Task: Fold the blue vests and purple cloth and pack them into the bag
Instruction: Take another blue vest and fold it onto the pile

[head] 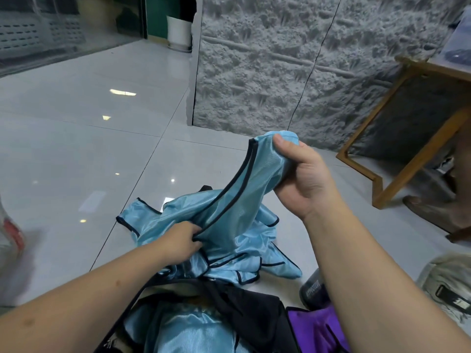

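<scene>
Right hand: the right hand (303, 174) is raised above the floor, thumb on top and fingers curled round a bunched shoulder strap of the held vest (229, 200), gripping it.
Left hand: the left hand (182, 240) is lower and to the left, its fingers pinching the black-trimmed edge of the same vest.
Held vest: light blue, shiny, edged in black binding; it hangs stretched between the two hands, high at the right and low at the left, its lower part draping onto the pile below.
Vest pile: more blue vests (265, 261) lie crumpled on the floor just beyond the bag, under and right of the held one.
Bag: a black bag (249, 309) lies open at the near edge, between the forearms.
Packed vest: blue fabric (183, 324) already sits inside the bag opening at near left.
Purple cloth: the purple cloth (318, 327) lies at near right, touching the right side of the bag, partly hidden by the right forearm.
Floor: glossy grey tiled floor (89, 154) carries all the items.
Wall: a rough grey textured wall (280, 59) stands at far centre and right.
Table: a wooden-framed table (397, 138) stands at far right against the wall.
Cap: a pale cap (443, 286) lies at the near right edge.
Dark container: a dark cylinder with lettering (312, 289) lies just beside the right forearm; its kind cannot be told.
</scene>
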